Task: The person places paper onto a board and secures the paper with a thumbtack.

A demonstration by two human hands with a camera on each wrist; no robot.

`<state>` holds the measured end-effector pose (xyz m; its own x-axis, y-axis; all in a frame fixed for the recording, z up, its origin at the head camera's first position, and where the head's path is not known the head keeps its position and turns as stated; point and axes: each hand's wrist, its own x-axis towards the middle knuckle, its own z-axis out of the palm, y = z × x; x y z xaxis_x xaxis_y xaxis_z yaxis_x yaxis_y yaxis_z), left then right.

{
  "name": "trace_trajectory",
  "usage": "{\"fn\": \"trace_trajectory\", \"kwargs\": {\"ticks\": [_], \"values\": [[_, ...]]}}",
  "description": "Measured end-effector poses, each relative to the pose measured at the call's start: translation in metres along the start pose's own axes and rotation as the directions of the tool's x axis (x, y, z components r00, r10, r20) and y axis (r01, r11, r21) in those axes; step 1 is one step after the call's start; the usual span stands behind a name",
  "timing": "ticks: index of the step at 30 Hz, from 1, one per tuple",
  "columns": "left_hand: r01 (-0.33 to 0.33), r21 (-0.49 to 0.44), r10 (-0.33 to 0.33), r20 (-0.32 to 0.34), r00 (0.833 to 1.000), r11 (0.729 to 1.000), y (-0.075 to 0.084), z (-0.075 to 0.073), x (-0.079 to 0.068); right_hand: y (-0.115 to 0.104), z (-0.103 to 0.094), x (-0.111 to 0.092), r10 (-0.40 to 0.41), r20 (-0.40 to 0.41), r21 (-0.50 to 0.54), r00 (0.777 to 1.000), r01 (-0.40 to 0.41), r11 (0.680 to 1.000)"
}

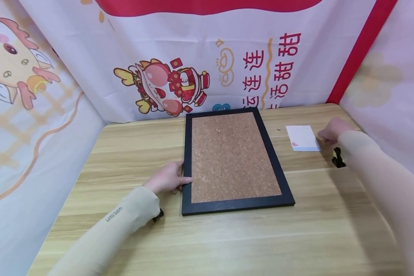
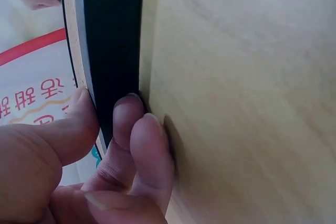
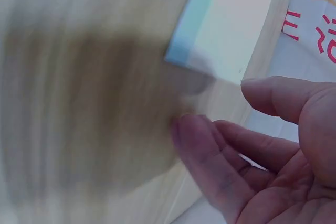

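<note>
A cork board (image 1: 232,157) with a black frame lies flat on the wooden table. My left hand (image 1: 169,177) grips the left side of that frame, thumb over its face. In the left wrist view, two fingertips press against the dark outer edge (image 2: 113,35) while the thumb (image 2: 79,119) lies on the opposite side. To the right of the board is a white paper note (image 1: 301,137) with a pale blue strip and a small pink mark. My right hand (image 1: 334,130) hovers beside the note's right edge; in the right wrist view its thumb and fingers are apart, holding nothing.
A small dark bit (image 1: 278,129) lies between the board and the note. Printed cloth (image 1: 193,42) hangs behind the table, with more cloth (image 1: 393,88) at the right and at the left. The wooden tabletop (image 1: 227,245) extends in front of the board.
</note>
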<state>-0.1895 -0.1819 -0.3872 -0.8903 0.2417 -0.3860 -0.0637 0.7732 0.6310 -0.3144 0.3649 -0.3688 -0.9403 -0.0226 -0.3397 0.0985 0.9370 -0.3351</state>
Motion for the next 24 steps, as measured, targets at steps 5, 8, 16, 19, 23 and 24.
{"fn": "trace_trajectory", "kwargs": {"ticks": [5,8,16,19,23,24], "values": [[-0.001,-0.002,0.001,0.012,1.000,1.000,0.004,-0.001,0.000,-0.014,-0.003,0.009,0.104,0.071,0.104,0.992,-0.111,0.988],[-0.007,0.002,0.007,0.016,1.000,1.000,0.005,0.000,0.001,-0.024,-0.001,0.017,0.180,0.076,0.058,0.981,-0.184,0.981],[-0.003,0.018,0.002,0.027,1.000,1.000,0.004,0.000,0.004,-0.047,0.007,0.037,0.314,0.069,-0.021,0.947,-0.313,0.950],[-0.002,0.026,0.001,0.037,0.999,1.000,0.003,0.000,0.005,-0.050,0.011,0.044,0.318,0.069,-0.025,0.945,-0.317,0.948],[0.009,0.019,-0.009,0.040,0.999,1.000,0.000,0.001,0.005,-0.052,0.016,0.052,0.312,0.068,-0.049,0.948,-0.309,0.950],[0.011,0.016,-0.012,0.038,0.999,1.000,0.000,0.001,0.005,-0.052,0.017,0.054,0.302,0.065,-0.072,0.951,-0.297,0.952]]}}
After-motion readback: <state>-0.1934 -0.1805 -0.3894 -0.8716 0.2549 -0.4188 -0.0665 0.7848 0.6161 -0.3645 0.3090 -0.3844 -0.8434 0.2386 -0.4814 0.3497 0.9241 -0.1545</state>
